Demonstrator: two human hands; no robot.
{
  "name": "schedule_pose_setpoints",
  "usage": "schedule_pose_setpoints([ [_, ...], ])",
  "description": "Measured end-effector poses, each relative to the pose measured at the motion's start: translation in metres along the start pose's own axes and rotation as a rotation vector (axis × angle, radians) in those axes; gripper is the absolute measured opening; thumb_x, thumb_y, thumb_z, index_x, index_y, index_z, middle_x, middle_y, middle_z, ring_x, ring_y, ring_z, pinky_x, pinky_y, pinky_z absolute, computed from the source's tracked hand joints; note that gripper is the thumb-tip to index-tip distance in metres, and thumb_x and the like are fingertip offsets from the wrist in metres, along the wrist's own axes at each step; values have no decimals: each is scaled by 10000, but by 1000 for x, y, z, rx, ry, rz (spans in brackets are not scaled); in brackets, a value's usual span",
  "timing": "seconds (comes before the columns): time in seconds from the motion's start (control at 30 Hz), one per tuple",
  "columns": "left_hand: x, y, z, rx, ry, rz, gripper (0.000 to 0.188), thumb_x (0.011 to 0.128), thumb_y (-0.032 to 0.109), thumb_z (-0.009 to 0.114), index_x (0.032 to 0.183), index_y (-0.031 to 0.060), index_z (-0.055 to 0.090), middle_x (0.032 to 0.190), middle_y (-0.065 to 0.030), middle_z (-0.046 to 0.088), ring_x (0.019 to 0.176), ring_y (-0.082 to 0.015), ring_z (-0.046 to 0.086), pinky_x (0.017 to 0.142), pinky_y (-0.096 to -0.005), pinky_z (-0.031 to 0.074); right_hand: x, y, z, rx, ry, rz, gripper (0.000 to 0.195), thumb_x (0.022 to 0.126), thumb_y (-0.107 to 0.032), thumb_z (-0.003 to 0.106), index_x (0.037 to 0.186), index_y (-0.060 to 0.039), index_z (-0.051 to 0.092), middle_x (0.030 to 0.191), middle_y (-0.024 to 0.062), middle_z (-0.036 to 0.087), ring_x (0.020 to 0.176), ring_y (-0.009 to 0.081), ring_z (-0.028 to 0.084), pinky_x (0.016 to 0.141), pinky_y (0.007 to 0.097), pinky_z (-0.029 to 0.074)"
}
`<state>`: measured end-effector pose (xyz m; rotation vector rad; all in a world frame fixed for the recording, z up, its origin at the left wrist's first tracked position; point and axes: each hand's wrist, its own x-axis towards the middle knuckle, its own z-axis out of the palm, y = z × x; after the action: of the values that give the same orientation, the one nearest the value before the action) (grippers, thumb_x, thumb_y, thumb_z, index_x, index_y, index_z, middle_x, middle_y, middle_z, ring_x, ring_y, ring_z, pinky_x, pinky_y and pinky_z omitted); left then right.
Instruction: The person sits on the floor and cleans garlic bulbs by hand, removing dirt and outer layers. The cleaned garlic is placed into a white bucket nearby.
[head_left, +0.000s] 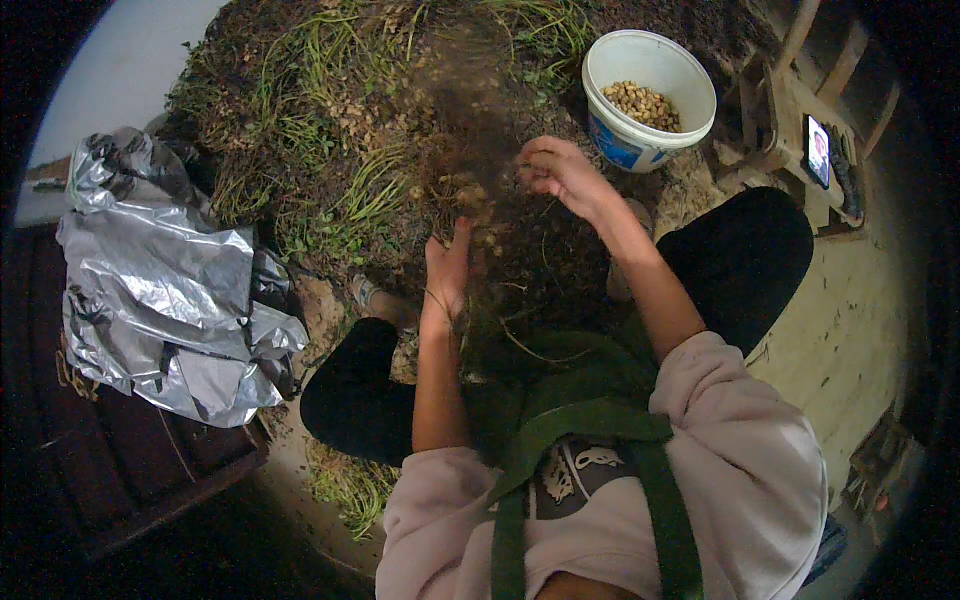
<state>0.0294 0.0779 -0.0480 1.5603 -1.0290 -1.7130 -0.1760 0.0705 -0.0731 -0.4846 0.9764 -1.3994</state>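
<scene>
My left hand (448, 266) is around a peanut plant whose blurred roots and pale pods (469, 196) stick up above the thumb. Its fingers are partly hidden in shadow. To the right and a little higher is my right hand (559, 174), with curled, motion-blurred fingers; whether anything lies in them is not clear. Just beyond it stands a white plastic bucket (626, 152) with a blue print. Loose peanut pods (643, 106) cover part of its bottom. A heap of pulled peanut plants (315, 135) with green stems and soil spreads before me.
Crumpled silver sheeting (165, 277) lies on the left, by a dark wooden panel (97, 450). At right, a wooden chair or stool (806, 112) carries a lit phone (818, 150). More plant stems (360, 487) lie behind my left knee. A green apron (540, 405) covers my lap.
</scene>
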Motion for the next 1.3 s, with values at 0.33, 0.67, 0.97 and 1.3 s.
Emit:
schedule_pose_setpoints([
  [0.33,1,-4,0,517,-149,481,404,794,127,633,1129,-19,463,1030,-114,603,947,-185,564,824,-305,426,5,41,9,-548,-391,-402,189,857,-229,521,870,-48,577,593,5,515,400,54,376,343,183,224],
  [0.67,3,-3,-5,437,-187,419,374,765,103,658,1074,-21,486,1020,-127,599,915,-179,564,803,-296,434,-8,19,12,105,-413,340,255,852,-124,504,1075,-4,533,680,13,541,462,45,424,347,163,276],
  [0.97,1,-1,-2,532,-116,532,441,772,172,659,1105,-48,472,1027,-151,597,935,-205,570,801,-317,435,-6,24,15,-241,-193,198,235,848,-154,532,1026,-14,596,700,18,556,525,40,442,408,183,310],
  [1.3,10,-15,-13,514,-46,482,464,764,208,668,1099,-53,481,987,-176,610,896,-249,592,766,-322,445,-5,12,12,-846,-299,36,273,776,-267,556,787,-4,625,595,152,576,542,226,545,551,382,448],
])
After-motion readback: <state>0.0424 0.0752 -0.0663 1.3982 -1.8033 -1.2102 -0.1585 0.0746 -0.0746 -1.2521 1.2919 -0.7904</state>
